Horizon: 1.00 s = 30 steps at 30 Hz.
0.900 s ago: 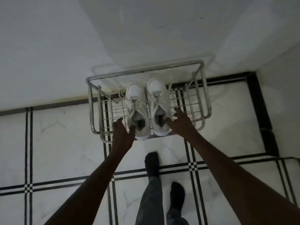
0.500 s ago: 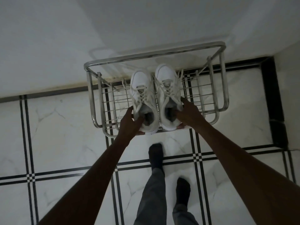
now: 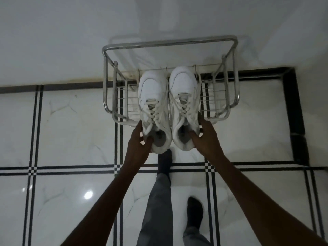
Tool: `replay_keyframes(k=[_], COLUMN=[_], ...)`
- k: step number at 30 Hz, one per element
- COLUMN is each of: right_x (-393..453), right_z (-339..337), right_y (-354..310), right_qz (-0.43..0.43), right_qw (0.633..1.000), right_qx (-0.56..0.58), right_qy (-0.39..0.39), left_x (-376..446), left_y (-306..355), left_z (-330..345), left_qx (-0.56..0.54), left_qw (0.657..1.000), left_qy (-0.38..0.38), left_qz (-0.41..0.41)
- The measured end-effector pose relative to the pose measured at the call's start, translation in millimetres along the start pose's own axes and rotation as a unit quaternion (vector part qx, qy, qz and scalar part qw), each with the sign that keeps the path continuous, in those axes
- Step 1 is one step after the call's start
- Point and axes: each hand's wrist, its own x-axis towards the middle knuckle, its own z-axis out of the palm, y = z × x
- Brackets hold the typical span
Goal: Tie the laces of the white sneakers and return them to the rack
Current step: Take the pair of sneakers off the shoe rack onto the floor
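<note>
Two white sneakers are side by side, toes pointing at the wall, heels jutting past the front bar of a chrome wire shoe rack [image 3: 170, 43]. My left hand [image 3: 140, 139] grips the heel of the left sneaker [image 3: 153, 103], thumb at its collar. My right hand [image 3: 204, 137] grips the heel of the right sneaker [image 3: 183, 100], fingers inside its opening. The laces run crisscross up both tongues; whether they are knotted I cannot tell. Both shoes look lifted and drawn toward me over the rack's front edge.
The rack stands against a white wall [image 3: 71, 41] on a white marble floor [image 3: 71, 130] with black inlay stripes. My socked feet [image 3: 165, 160] and grey trouser legs [image 3: 159, 210] are just in front of the rack. A black border strip [image 3: 292, 112] runs at the right.
Both hands went from reaching beside the sneakers to gripping their heels. The pair has slid toward me, its heels now past the rack's front bar.
</note>
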Motion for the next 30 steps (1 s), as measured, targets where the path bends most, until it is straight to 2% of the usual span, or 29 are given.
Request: replay_keyframes(k=[6,10,12,17,24,30], right_x=[-85.7,-130.0,-141.3,-139.8,-114.3,-113.0], right_z=[19.6,38.8,52.9,98.7,158.8,175.5], right_y=[70.8,120.3,148.2,239.3,350.5,396.7], right_qz=[0.045,0.099,0.096,0.145,0.178,0.188], right_qw=[0.999,0.993,0.993,0.984,0.979,0.977], right_qx=[-0.011,-0.015,-0.009,-0.045,-0.06,-0.058], right_qy=[-0.025,-0.059,-0.073,-0.097,-0.083,-0.078], left_x=[-73.3,-105.6,-110.8,-89.4,-39.4,-25.4], left_y=[-74.4,-135.2,-168.0,-262.3,-383.9,-430.1], left_z=[18.9,32.9,41.9,71.5,111.1,122.8], left_qx=[-0.004,0.005,0.009,0.001,-0.011,-0.008], left_qw=[0.999,0.997,0.996,0.989,0.989,0.989], left_qy=[0.026,0.011,0.005,-0.013,-0.028,-0.042], left_qz=[-0.028,-0.071,-0.089,-0.145,-0.145,-0.14])
